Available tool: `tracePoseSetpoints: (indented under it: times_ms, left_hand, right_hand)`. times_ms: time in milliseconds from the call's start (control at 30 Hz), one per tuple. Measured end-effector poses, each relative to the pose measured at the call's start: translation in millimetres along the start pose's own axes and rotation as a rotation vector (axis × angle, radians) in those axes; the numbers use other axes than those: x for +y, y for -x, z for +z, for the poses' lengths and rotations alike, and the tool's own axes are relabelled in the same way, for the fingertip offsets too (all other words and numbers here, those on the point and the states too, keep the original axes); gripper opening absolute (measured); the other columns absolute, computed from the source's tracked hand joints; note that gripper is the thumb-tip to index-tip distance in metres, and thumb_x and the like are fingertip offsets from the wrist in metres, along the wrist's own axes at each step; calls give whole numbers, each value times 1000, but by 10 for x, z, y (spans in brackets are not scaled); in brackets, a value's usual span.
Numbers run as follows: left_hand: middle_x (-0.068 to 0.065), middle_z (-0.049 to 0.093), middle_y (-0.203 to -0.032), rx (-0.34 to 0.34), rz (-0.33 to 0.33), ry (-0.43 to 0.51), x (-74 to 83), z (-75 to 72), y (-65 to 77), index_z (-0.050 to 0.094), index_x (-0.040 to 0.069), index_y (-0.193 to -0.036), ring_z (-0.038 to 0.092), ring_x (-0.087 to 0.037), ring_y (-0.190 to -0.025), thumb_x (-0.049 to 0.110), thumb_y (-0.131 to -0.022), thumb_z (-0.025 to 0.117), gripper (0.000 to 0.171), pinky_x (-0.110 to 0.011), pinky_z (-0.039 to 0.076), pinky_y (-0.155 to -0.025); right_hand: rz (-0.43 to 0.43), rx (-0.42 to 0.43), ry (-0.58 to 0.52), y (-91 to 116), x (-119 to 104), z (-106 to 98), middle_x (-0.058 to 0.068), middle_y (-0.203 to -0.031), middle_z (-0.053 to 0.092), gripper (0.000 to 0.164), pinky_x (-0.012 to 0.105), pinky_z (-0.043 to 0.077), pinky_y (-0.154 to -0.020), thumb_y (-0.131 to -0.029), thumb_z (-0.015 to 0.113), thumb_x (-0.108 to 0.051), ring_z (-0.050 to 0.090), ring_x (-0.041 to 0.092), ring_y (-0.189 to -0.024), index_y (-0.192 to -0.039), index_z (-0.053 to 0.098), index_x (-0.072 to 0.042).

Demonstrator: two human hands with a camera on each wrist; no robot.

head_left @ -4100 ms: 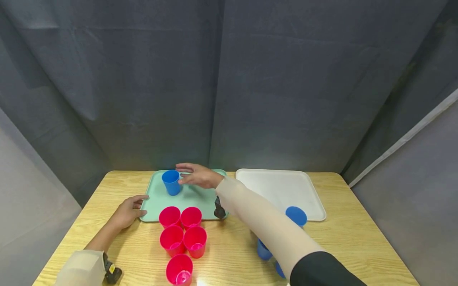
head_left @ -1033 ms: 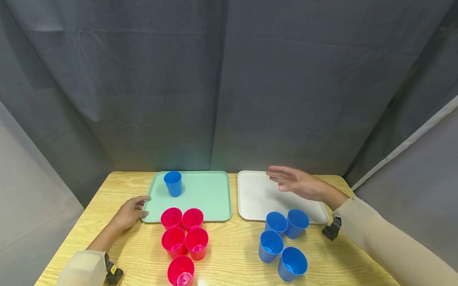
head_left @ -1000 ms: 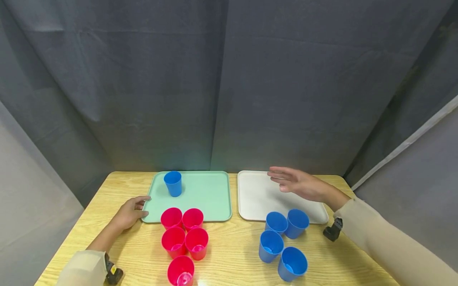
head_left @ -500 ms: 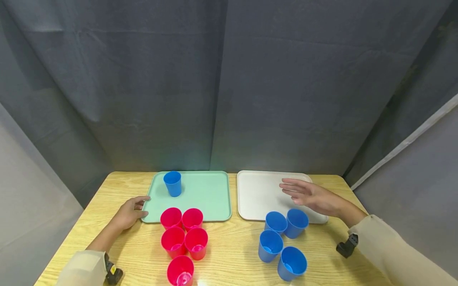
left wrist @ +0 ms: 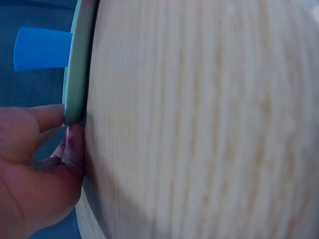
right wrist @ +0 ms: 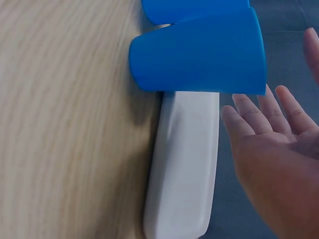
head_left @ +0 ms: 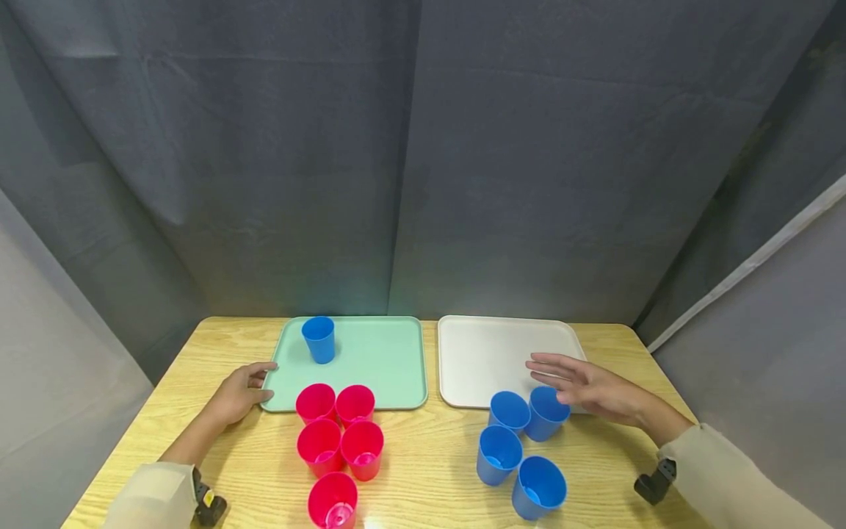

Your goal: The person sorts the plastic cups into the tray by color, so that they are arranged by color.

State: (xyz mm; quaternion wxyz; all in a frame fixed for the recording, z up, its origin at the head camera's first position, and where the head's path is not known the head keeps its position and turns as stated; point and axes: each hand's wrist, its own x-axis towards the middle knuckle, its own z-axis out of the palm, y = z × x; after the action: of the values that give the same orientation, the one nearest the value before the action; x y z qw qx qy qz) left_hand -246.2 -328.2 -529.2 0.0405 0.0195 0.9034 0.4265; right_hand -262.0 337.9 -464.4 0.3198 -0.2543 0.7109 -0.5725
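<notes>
At the mint-green tray's (head_left: 383,367) left edge, my left hand (head_left: 231,397) grips the rim, fingertips and thumb close about it in the left wrist view. One blue cup (head_left: 320,340) stands upright at that tray's back left. My right hand (head_left: 595,389) hovers with fingers spread just beside and above a blue cup (head_left: 547,415), holding nothing. This cup stands in a group with more blue cups (head_left: 509,410), (head_left: 499,455), (head_left: 540,488) in front of the white tray (head_left: 489,356). In the right wrist view the fingertips are apart from the cup's rim.
Several pink-red cups (head_left: 333,502) stand upright in a cluster before the green tray. Both trays lie side by side at the back of the wooden table (head_left: 423,470). Dark grey curtains (head_left: 297,184) hang behind, and lighter panels flank both sides.
My right hand let go of the blue cup on the green tray, swung right over the white tray, then came down toward the blue cups. My left hand has stayed put.
</notes>
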Motion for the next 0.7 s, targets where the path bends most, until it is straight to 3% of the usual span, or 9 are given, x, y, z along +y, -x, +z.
tracePoseSetpoints:
  times_ms: [233,333,400,467,600,700]
  left_hand:
    - [-30,55,-129,-6,4,2,0,3,9,53,-9,-142,59,-37,-110,-5,-93,67,51,-36,55,-85]
    - [-30,55,-129,-7,11,1,-14,3,2,53,-9,-142,59,-37,-110,-4,-93,68,51,-37,55,-85]
    - [-30,55,-129,-6,14,-1,-32,7,-6,53,-9,-142,59,-37,-110,-4,-93,68,51,-37,55,-85]
    - [-30,55,-129,-3,16,-2,-47,9,-14,53,-8,-142,58,-37,-110,-4,-93,67,51,-37,55,-85]
    - [-29,55,-129,-3,19,-3,-47,5,-13,54,-8,-142,58,-37,-109,-4,-94,67,50,-34,54,-85]
    - [-30,55,-129,-6,18,-8,-31,-10,-9,53,-8,-142,58,-38,-109,-3,-94,67,51,-35,54,-85]
  right_hand:
    - [39,1,35,83,92,57,15,-171,20,75,73,16,-117,-103,59,-8,17,39,-156,-165,19,-12]
    - [45,-12,43,107,113,85,14,-171,21,78,76,8,-116,-101,63,-9,25,21,-156,-166,18,-13]
    - [41,-26,44,114,118,107,16,-170,21,80,70,12,-120,-101,65,-11,32,7,-151,-166,18,-14]
    - [32,-43,36,116,126,128,18,-170,20,81,55,24,-124,-100,67,-12,37,-5,-143,-166,18,-15]
    - [38,-39,29,105,143,174,22,-169,19,84,29,40,-115,-98,70,-12,41,2,-144,-165,19,-15]
    - [54,-14,58,94,155,199,22,-168,21,84,36,41,-116,-97,71,-11,40,14,-147,-165,22,-16]
